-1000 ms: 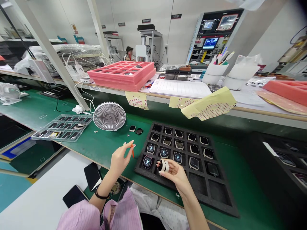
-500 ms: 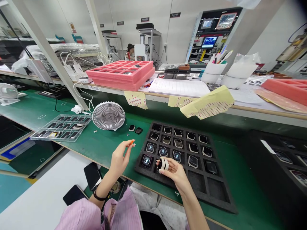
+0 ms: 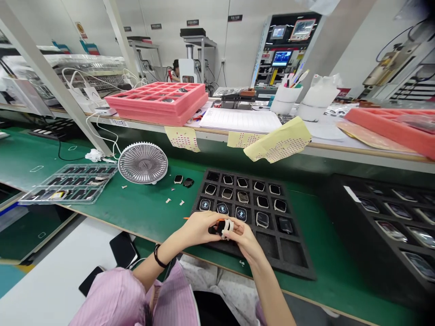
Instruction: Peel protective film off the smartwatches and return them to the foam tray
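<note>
My right hand (image 3: 248, 240) is closed round a smartwatch (image 3: 225, 228) with pale, off-white pieces on its side, tilted above the near edge of a dark foam tray (image 3: 288, 267). My left hand (image 3: 197, 228) meets it there, its fingertips at the watch. From that hand a thin orange pointed tool (image 3: 186, 218) sticks out to the left; the rest of it is mostly hidden. Several square watches sit in the tray's pockets, some with lit screens, such as one watch (image 3: 241, 213) just behind my fingers.
Left of the tray are two loose watch pieces (image 3: 183, 181), small white bits (image 3: 168, 200) and a grey fan (image 3: 143, 163). A clear plastic tray (image 3: 71, 183) lies farther left. Another black tray (image 3: 353, 213) stands right. The shelf (image 3: 217, 131) behind carries pink foam trays (image 3: 146, 113).
My left hand has moved right and down from above the green mat to the watch in my right hand. White bits now show on the mat where it was. The view has shifted slightly.
</note>
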A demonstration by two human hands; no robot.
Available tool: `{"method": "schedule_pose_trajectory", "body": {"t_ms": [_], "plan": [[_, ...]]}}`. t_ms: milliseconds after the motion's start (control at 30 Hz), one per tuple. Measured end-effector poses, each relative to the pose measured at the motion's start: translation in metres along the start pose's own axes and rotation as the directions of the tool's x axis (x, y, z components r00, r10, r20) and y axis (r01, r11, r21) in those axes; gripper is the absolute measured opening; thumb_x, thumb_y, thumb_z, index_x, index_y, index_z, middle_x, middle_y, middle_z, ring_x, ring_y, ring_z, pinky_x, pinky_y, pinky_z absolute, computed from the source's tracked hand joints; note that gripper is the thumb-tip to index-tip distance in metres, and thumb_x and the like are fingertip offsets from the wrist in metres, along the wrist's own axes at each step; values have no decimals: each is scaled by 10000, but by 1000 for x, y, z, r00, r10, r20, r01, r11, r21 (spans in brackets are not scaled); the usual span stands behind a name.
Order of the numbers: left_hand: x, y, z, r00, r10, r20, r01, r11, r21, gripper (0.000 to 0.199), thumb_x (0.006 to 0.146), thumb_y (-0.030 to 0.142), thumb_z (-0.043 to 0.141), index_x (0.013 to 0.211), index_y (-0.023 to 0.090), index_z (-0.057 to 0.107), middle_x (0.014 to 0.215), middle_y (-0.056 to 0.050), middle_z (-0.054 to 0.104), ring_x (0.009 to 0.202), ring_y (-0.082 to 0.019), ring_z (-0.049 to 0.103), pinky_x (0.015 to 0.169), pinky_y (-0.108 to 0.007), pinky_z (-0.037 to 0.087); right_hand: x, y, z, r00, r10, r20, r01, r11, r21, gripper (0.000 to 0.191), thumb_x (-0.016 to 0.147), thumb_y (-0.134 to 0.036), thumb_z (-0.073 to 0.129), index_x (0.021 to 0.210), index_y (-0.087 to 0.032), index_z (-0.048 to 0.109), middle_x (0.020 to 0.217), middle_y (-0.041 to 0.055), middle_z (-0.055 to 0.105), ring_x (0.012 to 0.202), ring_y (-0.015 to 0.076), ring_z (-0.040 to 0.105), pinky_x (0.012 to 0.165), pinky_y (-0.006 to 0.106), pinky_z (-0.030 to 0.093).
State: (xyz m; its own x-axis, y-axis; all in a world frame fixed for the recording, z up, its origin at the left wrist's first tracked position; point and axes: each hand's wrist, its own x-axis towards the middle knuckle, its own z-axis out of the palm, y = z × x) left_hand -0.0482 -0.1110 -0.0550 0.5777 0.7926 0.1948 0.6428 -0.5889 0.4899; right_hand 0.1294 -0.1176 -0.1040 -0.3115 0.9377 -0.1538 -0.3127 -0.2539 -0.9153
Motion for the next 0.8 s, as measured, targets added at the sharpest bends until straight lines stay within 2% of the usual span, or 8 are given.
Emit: {"method": "schedule_pose_trajectory", "body": {"t_ms": [167, 267, 367, 433, 500, 567, 667, 800], "plan": [[2, -3, 3, 1000, 17, -8, -17, 994, 105, 397, 737, 292, 701, 1104, 183, 599, 997, -79, 706, 897, -243, 668, 765, -305, 504, -8, -1, -10, 993, 21, -120, -19, 1000, 15, 537, 709, -552, 701, 1103, -191, 644, 981, 83, 720, 854, 258, 687, 802, 430, 545], [4, -6, 11, 999, 11, 44, -17, 988, 156, 403, 706, 316, 743, 1056, 165, 611, 949, -89, 708, 885, -265, 672, 757, -323, 510, -16, -3, -12, 957, -122, -265, 80, 983, -166, 532, 783, -611, 582, 1126, -208, 635, 991, 90, 696, 889, 267, 667, 864, 446, 513], [6, -7, 14, 1000, 11, 29, -15, 990, 142, 520, 671, 407, 773, 1089, 151, 601, 949, -101, 698, 881, -277, 671, 744, -331, 517, -23, -3, -12, 892, -347, -289, 155, 837, -525, 426, 865, -557, 491, 1046, -220, 680, 1018, 97, 649, 1006, 267, 603, 957, 423, 433], [6, -7, 10, 999, -5, -34, 7, 998, 65, 494, 767, 454, 680, 1154, 165, 576, 961, -87, 689, 862, -242, 671, 746, -315, 518, -25, 2, -14, 870, -419, -262, 142, 720, -679, 403, 889, -520, 462, 1049, -223, 683, 993, 96, 627, 975, 261, 589, 935, 418, 428], [3, -6, 2, 990, -51, -128, 47, 998, -37, 338, 916, 400, 486, 1160, 183, 575, 974, -73, 680, 861, -200, 663, 765, -295, 512, -27, 9, -19, 863, -427, -269, 89, 652, -753, 396, 883, -502, 474, 1093, -226, 665, 930, 90, 634, 886, 260, 590, 876, 428, 445], [-1, -7, -8, 964, -113, -242, 82, 987, -135, 314, 975, 311, 342, 1110, 186, 597, 988, -72, 670, 890, -180, 644, 794, -286, 501, -29, 15, -26, 869, -417, -267, 43, 602, -798, 374, 872, -484, 495, 1095, -235, 662, 878, 81, 651, 836, 269, 588, 841, 445, 449], [-12, -17, -19, 890, -236, -389, 129, 951, -280, 331, 980, 313, 319, 1075, 175, 605, 835, -42, 628, 761, -152, 596, 714, -260, 485, -32, 11, -33, 881, -435, -186, 73, 514, -855, 315, 876, -441, 498, 1063, -256, 670, 918, 83, 646, 879, 283, 591, 835, 447, 451], [-30, -40, -19, 763, -417, -494, 164, 864, -476, 362, 978, 375, 311, 1074, 159, 584, 664, 16, 463, 557, -107, 433, 532, -218, 397, -14, -29, -27, 840, -541, -31, 183, 338, -923, 321, 886, -380, 497, 1146, -239, 620, 1026, 101, 606, 977, 283, 573, 874, 436, 437]]}}
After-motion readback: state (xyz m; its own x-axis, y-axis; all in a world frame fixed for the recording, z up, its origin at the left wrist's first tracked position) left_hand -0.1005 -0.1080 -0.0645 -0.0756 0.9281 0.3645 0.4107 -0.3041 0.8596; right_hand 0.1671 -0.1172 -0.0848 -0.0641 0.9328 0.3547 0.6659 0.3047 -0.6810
